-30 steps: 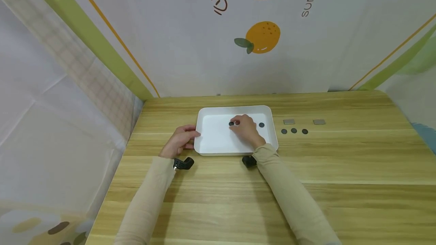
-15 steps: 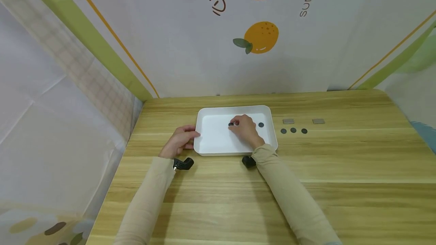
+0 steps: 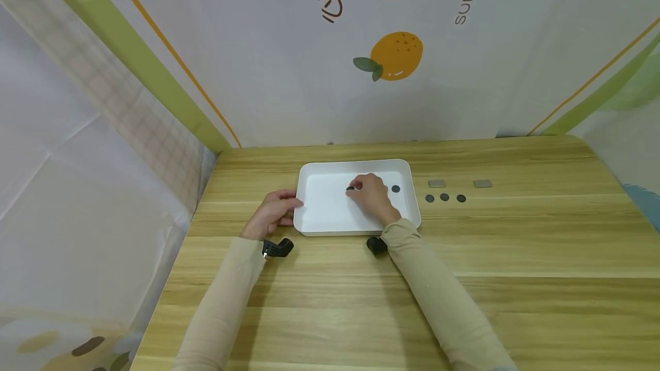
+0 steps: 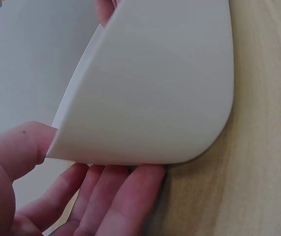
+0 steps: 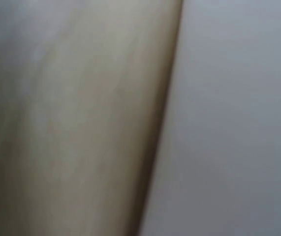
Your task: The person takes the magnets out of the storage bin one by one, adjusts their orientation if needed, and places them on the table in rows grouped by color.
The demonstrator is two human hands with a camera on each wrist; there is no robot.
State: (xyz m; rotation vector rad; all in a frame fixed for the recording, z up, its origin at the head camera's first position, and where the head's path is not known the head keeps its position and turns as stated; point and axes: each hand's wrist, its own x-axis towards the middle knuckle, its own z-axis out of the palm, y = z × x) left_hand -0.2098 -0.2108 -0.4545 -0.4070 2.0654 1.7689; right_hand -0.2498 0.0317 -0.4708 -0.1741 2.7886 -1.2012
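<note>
A shallow white tray (image 3: 325, 210) lies on the wooden table. My left hand (image 3: 273, 213) grips its left end; in the left wrist view the thumb hooks over the rim of the tray (image 4: 155, 83) and the fingers press its outer wall. Reaching into the tray, my right hand (image 3: 373, 196) pinches a small dark round disc (image 3: 350, 189) close over the tray's floor, the fingers covering part of it. Another dark disc (image 3: 396, 189) lies in the tray, right of that hand. The right wrist view is blurred, with the tray's white side (image 5: 234, 123) filling its right part.
To the right of the tray, three dark discs (image 3: 444, 197) lie in a row on the table (image 3: 546, 233). Behind them are two flat grey rectangular pieces (image 3: 436, 184). A printed white curtain (image 3: 289, 85) hangs along the table's back edge.
</note>
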